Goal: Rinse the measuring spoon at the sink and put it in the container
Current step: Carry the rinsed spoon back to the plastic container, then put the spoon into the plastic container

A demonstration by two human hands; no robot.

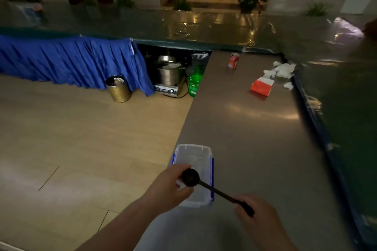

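Right fingers (242, 206) pinch spoon (204, 182) handle; left fingers (183, 189) curl round container (195, 171) rim

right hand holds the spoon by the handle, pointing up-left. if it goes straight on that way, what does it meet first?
Probably the left hand: the measuring spoon in the right hand has its bowl already beside those fingers, above the clear container. Depth is unclear; it may enter the container instead.
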